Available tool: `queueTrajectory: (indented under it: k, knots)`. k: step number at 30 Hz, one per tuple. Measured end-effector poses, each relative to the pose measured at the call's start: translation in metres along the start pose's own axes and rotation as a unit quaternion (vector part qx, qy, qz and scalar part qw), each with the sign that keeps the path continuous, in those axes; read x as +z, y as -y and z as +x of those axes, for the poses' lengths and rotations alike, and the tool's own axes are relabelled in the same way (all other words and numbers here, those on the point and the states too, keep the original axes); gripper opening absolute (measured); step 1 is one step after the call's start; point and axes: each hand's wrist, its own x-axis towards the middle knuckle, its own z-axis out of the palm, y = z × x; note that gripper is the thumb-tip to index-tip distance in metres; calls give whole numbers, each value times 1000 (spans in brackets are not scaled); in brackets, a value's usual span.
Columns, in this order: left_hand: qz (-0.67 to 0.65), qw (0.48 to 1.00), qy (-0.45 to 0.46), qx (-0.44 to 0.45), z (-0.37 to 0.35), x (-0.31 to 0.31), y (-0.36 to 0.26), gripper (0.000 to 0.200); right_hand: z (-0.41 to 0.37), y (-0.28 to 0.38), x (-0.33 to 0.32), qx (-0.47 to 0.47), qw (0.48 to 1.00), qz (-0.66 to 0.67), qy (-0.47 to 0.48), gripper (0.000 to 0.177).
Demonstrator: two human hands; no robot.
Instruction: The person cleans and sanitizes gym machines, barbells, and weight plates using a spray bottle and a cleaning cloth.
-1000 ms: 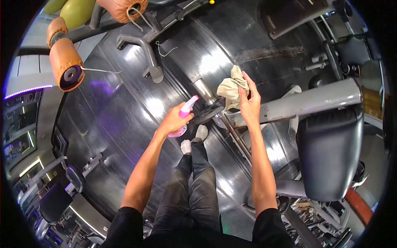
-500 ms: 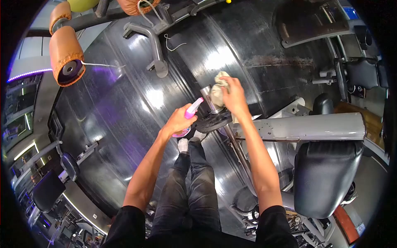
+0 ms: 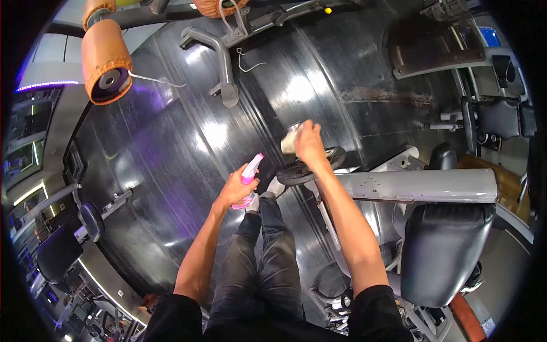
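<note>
My left hand (image 3: 233,189) is closed around a spray bottle (image 3: 250,170) with a white and pink trigger head, its nozzle tilted up and to the right. In my right hand (image 3: 310,143) is a pale cloth (image 3: 289,142), pressed around a metal post whose top (image 3: 294,126) just shows above it. A black weight plate (image 3: 302,172) sits at the base of that post, below my right hand. Most of the post is hidden by the cloth and fingers.
A grey machine beam (image 3: 421,185) runs right from the plate, with a black padded seat (image 3: 447,251) below it. Orange-covered rollers (image 3: 105,57) hang at upper left. A bent grey bar (image 3: 219,62) stands over the black rubber floor (image 3: 188,131). My feet are close to the plate.
My right hand has moved down and slightly left, with the cloth now wrapped on the post. The spray bottle has shifted down and left in my left hand. The view has shifted a little.
</note>
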Motion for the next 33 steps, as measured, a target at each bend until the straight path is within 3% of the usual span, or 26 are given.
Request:
queueTrajectory:
  k: [3,5,6,7,8,9,10,12,16,18,22,24,25,27,30,31,32,33]
  knots:
    - [-32,999,-19,6,-3,-4,4,32,24,13,-6,10,997,42,-71,22]
    - [-37,999,-27,19,-4,-10,6,32,33,18,-9,-193,975,-7,-108,21]
    - [-38,999,-31,19,-5,-13,6,32,33,20,-10,-196,975,-5,-106,21]
    - [-36,999,-34,21,-7,-16,6,32,32,22,-11,-310,945,-107,11,22]
    - [-36,998,-37,23,-9,-18,7,33,29,24,-11,-414,878,-205,128,23]
    - [-37,998,-41,19,-13,-20,8,33,18,17,-4,-462,844,-231,141,24]
    - [-39,998,-46,15,-16,-23,8,32,6,7,-1,-445,814,-295,230,24]
    - [-43,998,-53,10,-22,-30,10,32,-4,-11,-7,-457,799,-288,264,23]
    - [-49,997,-60,24,-32,-36,27,31,15,0,-31,-517,790,-281,174,21]
    - [-50,996,-64,27,-32,-36,36,30,34,12,-39,-414,851,-233,222,23]
    - [-56,996,-71,-6,-34,-35,46,31,42,27,-34,-358,890,-217,180,23]
    - [-65,995,-76,-3,-36,-32,49,31,58,12,-20,-154,980,-128,13,22]
    - [-71,994,-80,-9,-36,-31,46,31,75,-5,-11,-158,979,-128,14,22]
    - [-77,993,-84,-16,-35,-28,44,31,116,-58,11,15,982,-55,179,31]
    - [-105,990,-89,-18,-36,-25,48,31,145,-110,28,85,961,-4,262,41]
    - [-103,990,-93,-14,-36,-24,51,31,134,-76,-5,132,912,-20,388,45]
    - [-99,990,-96,-8,-36,-23,52,31,125,-76,-10,130,912,-22,388,45]
    - [-101,990,-98,-6,-37,-22,52,31,114,-75,-15,130,900,-108,402,42]
